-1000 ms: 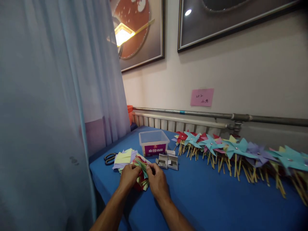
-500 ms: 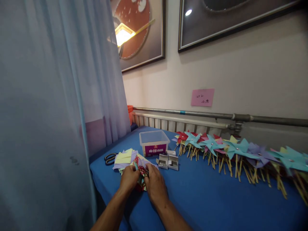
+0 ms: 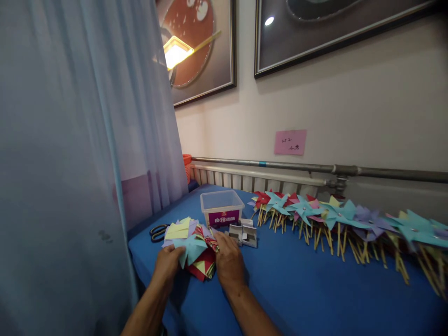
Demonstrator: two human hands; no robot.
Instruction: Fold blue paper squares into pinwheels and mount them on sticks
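Between my hands lies a pile of cut coloured paper [image 3: 205, 267], with red, yellow and purple pieces showing. My left hand [image 3: 166, 262] pinches the near-left edge of a light blue paper piece [image 3: 192, 250] spread over the pile. On the other side, my right hand [image 3: 229, 262] has its fingers closed around the edge of the red and patterned papers; its fingertips are partly hidden. Black-handled scissors [image 3: 158, 233] rest left of the pile. Small open cardboard boxes [image 3: 249, 236] sit just beyond my right hand.
A clear plastic tub [image 3: 222, 200] with a purple label stands behind the pile. Finished paper pinwheels [image 3: 341, 214] on sticks line the right side of the blue-covered table [image 3: 297, 289]. A curtain [image 3: 80, 163] hangs at left; a pipe [image 3: 297, 165] runs along the wall.
My left hand has moved left and down, and the light blue piece now lies spread out in its grip. My right hand has stayed at the pile's right side. The view has shifted slightly.
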